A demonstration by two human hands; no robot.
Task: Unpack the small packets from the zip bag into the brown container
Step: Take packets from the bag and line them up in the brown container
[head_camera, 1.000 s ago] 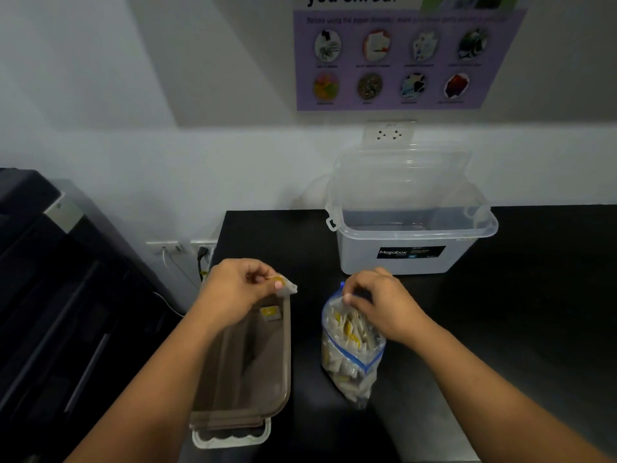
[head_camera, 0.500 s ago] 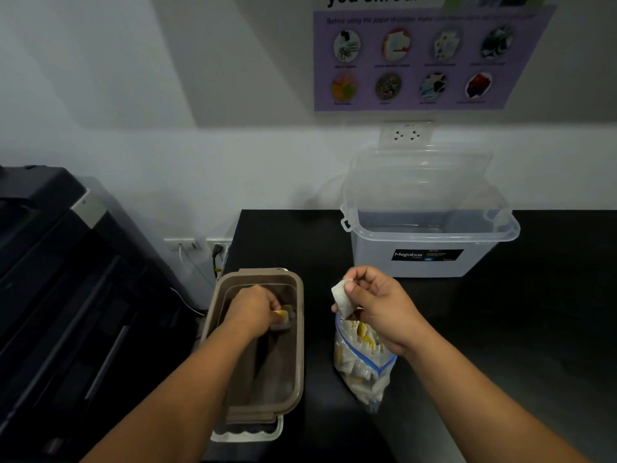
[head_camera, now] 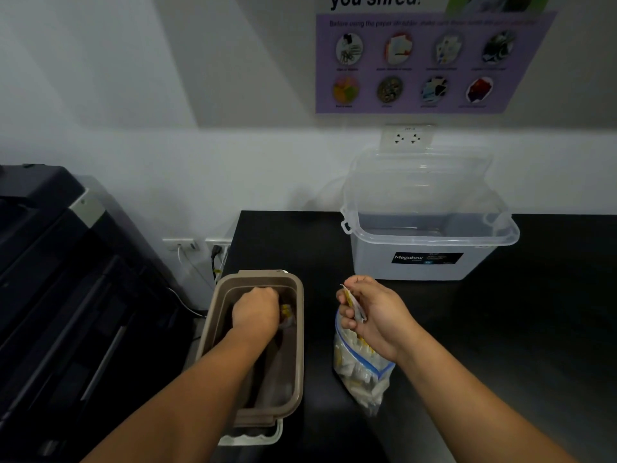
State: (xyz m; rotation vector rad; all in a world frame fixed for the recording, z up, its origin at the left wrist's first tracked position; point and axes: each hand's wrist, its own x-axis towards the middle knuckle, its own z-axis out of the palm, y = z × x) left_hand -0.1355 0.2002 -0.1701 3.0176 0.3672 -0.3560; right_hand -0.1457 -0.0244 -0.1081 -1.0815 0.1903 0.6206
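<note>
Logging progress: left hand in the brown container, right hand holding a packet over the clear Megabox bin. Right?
No: the head view shows the right hand holding its packet over the zip bag; the rest is right.

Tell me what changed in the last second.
The left hand dropped into the brown container, one packet beside its fingers. The right hand pulled a fresh packet up out of the zip bag. Container, bag and clear box stayed put.

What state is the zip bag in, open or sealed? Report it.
Open: the zip bag gapes at its mouth below the right hand, which pinches a packet above it.
</note>
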